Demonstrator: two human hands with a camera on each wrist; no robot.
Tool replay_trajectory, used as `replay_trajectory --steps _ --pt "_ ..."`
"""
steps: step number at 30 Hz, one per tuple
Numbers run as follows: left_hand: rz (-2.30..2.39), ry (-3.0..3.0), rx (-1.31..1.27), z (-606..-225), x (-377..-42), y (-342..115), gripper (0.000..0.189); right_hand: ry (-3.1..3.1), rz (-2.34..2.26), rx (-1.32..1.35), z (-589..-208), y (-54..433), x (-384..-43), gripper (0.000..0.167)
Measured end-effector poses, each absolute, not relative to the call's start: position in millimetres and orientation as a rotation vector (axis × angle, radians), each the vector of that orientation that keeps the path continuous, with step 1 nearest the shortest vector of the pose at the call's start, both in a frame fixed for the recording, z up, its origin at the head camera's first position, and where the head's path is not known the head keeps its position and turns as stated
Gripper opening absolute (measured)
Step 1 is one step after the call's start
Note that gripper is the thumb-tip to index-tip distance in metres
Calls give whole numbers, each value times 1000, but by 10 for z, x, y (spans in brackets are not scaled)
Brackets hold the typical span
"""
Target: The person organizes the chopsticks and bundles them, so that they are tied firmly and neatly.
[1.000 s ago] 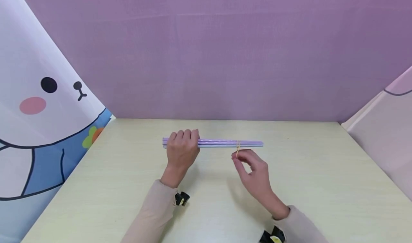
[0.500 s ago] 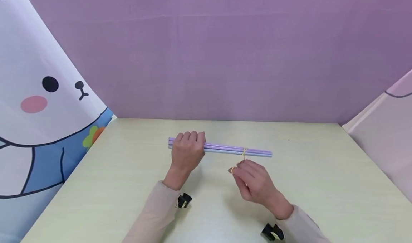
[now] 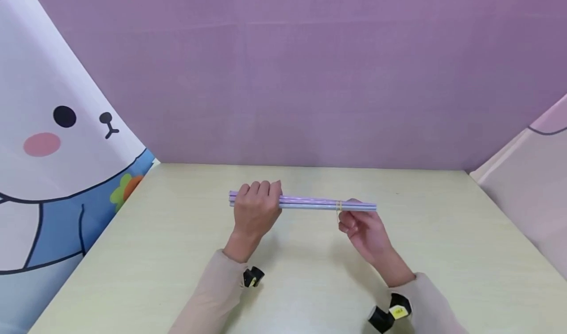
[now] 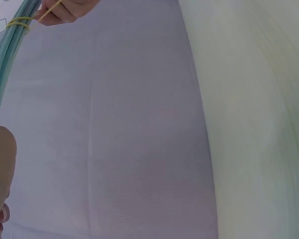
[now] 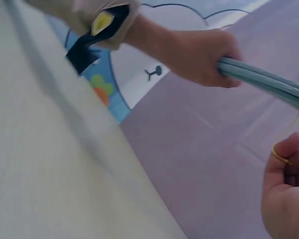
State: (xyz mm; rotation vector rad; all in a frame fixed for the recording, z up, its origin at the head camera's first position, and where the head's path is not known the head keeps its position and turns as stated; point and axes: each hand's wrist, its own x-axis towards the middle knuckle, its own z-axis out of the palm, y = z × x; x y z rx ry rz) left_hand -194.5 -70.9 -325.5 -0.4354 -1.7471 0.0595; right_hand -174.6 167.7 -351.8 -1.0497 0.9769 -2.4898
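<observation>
A bundle of thin, straight purple and pale blue sticks (image 3: 310, 203) is held level above the table. Near one end, my left hand (image 3: 256, 211) grips it with fingers wrapped over the top. A yellow rubber band (image 3: 338, 206) circles the sticks toward their right end. My right hand (image 3: 365, 233) is just below that end, its fingers curled and the band's loose loop stretched to them. In the right wrist view, the loop of the band (image 5: 279, 155) passes over a digit of the right hand (image 5: 289, 199). Some right fingertips are hidden behind the sticks in the head view.
Under both hands is a pale wooden table (image 3: 186, 226). A purple cloth (image 3: 310, 78) rises behind its back edge. Printed fabric with a cartoon animal (image 3: 57, 162) hangs at the left, and a pale panel (image 3: 527, 191) stands at the right.
My right hand moved down with the band pulled out, then came up and right to the sticks' end, turning at the wrist. The left hand and bundle shifted slightly right.
</observation>
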Motion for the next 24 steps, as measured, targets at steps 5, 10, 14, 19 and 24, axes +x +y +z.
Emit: replay_trajectory --steps 5,10,14,19,24 --pt "71 -1741 -492 -3294 -1990 -749 36 910 -2355 -752 -3344 1857 -1787 40" --pt "83 -1737 -577 -3327 -2027 -756 38 1000 -2367 -447 -3166 2036 -1774 30" --pt "62 -1790 -610 -3350 -2056 -776 32 1104 -2346 -476 -3106 2105 -1788 35" --pt "43 -1843 -611 -3373 -2085 -821 22 1051 -2357 -553 -3070 2189 -1820 41" --pt "53 -1871 -572 -3401 -2114 -860 23 1069 -2339 -648 -3027 2229 -1822 46"
